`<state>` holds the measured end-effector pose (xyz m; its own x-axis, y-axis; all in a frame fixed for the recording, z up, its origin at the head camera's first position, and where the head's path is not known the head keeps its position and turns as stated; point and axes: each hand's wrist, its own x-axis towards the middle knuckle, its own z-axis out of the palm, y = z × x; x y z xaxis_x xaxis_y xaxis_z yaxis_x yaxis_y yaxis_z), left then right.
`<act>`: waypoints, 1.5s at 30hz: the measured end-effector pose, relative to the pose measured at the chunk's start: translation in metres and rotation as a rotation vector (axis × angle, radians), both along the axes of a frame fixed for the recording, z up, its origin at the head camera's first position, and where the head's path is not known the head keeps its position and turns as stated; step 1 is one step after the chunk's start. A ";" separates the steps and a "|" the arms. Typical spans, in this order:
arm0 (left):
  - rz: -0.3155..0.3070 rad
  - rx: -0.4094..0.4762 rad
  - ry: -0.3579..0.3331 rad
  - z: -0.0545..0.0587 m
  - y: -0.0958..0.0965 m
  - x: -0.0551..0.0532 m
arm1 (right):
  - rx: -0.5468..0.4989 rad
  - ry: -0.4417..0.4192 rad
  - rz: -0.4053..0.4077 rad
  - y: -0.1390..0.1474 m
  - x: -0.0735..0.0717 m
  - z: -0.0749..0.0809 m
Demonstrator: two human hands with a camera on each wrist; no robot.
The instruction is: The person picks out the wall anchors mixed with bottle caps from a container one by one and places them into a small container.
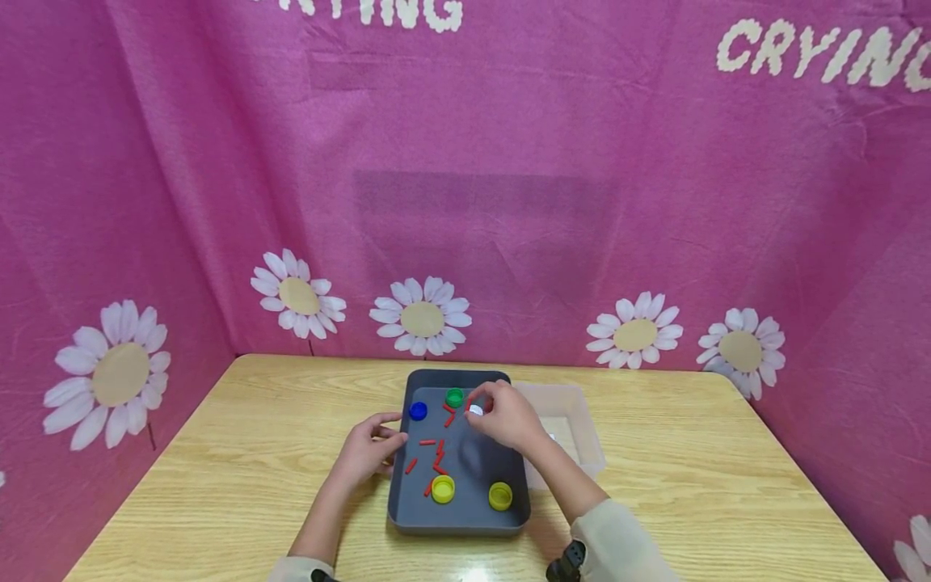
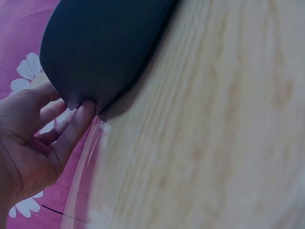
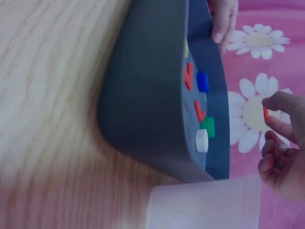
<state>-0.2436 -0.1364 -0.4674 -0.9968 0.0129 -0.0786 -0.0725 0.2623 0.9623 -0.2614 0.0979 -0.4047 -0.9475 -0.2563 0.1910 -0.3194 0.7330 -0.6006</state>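
A dark grey tray [image 1: 465, 517] lies on the table with red sticks [image 1: 427, 442] and coloured bottle caps in it. My left hand [image 1: 366, 449] grips the tray's left side; in the left wrist view my left hand [image 2: 35, 138] has its fingertips against the tray's outer wall [image 2: 95, 52]. Above the tray's far right part, my right hand [image 1: 509, 416] pinches a short red stick [image 3: 266, 112] between thumb and forefinger. The white cap [image 3: 202, 140] sits below that hand, near the green cap [image 1: 454, 397].
At the far left of the tray is a blue cap [image 1: 418, 411]. Two yellow caps, one left [image 1: 443, 489] and one right [image 1: 500, 496], lie at its near end. A translucent plastic box [image 1: 592, 453] stands against the tray's right side, partly under my right forearm.
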 end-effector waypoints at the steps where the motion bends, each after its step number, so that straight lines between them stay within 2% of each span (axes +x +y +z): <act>1: 0.000 -0.001 -0.001 0.000 0.000 0.000 | -0.007 -0.002 -0.011 0.002 0.000 0.001; 9: -0.003 0.000 -0.008 -0.001 -0.001 0.000 | -0.027 0.023 -0.068 0.019 0.000 0.009; 17: 0.006 0.003 -0.010 -0.002 -0.002 0.000 | -0.049 0.047 -0.113 0.037 -0.003 0.010; 35: -0.008 -0.010 -0.023 -0.005 -0.003 0.001 | -0.050 0.048 -0.178 0.076 -0.006 -0.002; 45: -0.008 0.006 -0.011 -0.003 -0.001 0.000 | -0.061 0.013 -0.204 0.090 -0.007 -0.011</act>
